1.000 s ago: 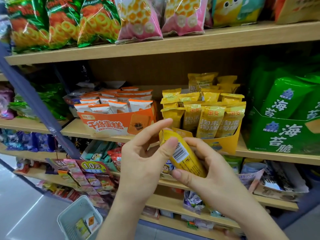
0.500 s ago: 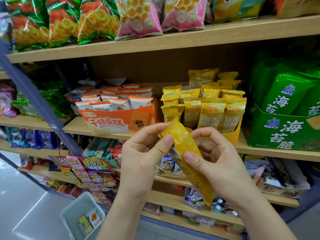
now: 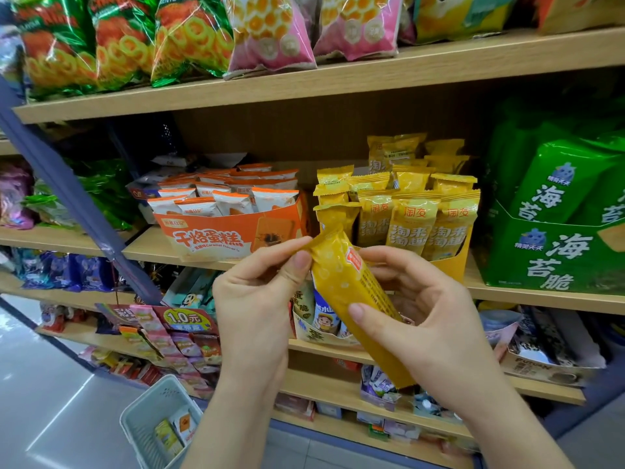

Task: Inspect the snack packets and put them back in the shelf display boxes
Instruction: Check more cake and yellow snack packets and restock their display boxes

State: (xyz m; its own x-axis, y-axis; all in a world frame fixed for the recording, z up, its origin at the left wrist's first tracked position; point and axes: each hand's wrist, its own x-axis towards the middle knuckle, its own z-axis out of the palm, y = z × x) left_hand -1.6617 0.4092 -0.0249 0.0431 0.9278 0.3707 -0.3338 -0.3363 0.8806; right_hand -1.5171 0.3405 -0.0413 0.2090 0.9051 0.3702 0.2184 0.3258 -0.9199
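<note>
Long yellow packet (image 3: 351, 299), red label

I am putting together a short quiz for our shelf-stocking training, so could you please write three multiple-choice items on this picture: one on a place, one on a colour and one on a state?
1. The yellow display box stands:
A. left of the orange box
B. right of the green box
C. between the orange box and the green box

2. The held packet is:
A. pink
B. yellow
C. blue

3. The held packet is:
A. gripped by the left hand and the right hand
B. lying in the yellow display box
C. resting on the orange box

Answers:
1 C: the orange box is on its left and the green box on its right.
2 B: its wrapper is yellow.
3 A: the left hand pinches its top end, and the right hand curls round its body.
</note>
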